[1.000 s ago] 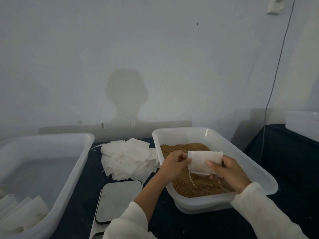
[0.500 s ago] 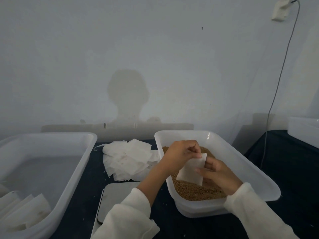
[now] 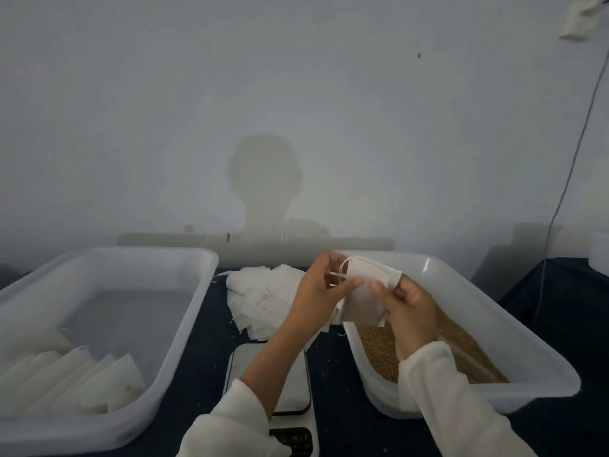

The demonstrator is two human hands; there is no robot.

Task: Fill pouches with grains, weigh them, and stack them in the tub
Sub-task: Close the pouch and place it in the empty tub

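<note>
One white pouch (image 3: 362, 296), soft and creased with a thin drawstring looped at its top, hangs above the near-left rim of the grain tub (image 3: 514, 354). I see the left hand (image 3: 316, 295) pinching its left edge, thumb and fingers curled; the right hand (image 3: 410, 306) grips its right side, fingers closed on the fabric.

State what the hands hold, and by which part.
Both hold one white fabric pouch: left hand near its drawstring top, right hand at its right edge.
</note>
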